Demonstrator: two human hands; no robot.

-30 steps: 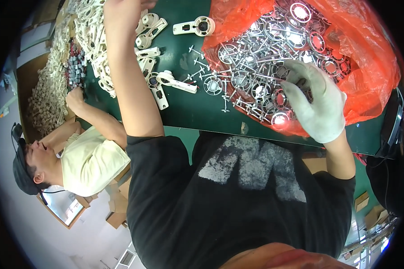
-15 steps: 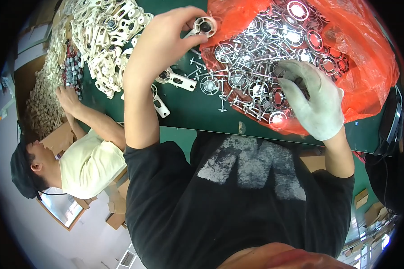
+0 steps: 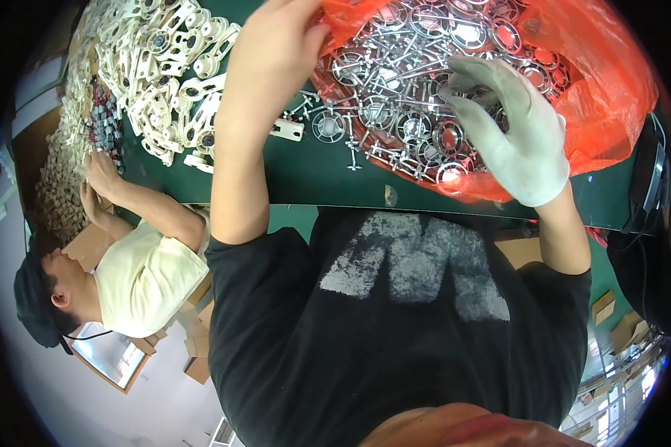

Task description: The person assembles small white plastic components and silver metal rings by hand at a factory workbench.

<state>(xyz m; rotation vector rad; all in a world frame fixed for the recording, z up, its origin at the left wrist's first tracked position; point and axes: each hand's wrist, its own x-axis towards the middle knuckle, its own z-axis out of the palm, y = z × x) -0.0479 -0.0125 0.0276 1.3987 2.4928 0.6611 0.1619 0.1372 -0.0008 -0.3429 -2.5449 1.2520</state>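
Note:
My bare left hand (image 3: 276,45) reaches to the top edge of the picture, beside the left rim of a red plastic bag (image 3: 604,82). Its fingertips are cut off or hidden, so whatever it holds does not show. My right hand (image 3: 511,134), in a pale glove, hovers over shiny chrome parts (image 3: 414,127) in the bag. Its thumb and fingers are curved but apart, and I see nothing clearly gripped between them. Under my left wrist a cream plastic arm-shaped part (image 3: 288,130) lies on the green table (image 3: 306,175).
A heap of cream plastic parts (image 3: 171,82) covers the table's left side. Beyond it, a co-worker in a pale yellow shirt (image 3: 145,272) has both hands at a further pile of small parts (image 3: 67,171). A dark object with cables (image 3: 645,194) is at the right edge.
My left hand has moved up toward the top edge, and the cream ringed part in it has gone from sight. My right hand has shifted slightly up and left. The view has shifted a little.

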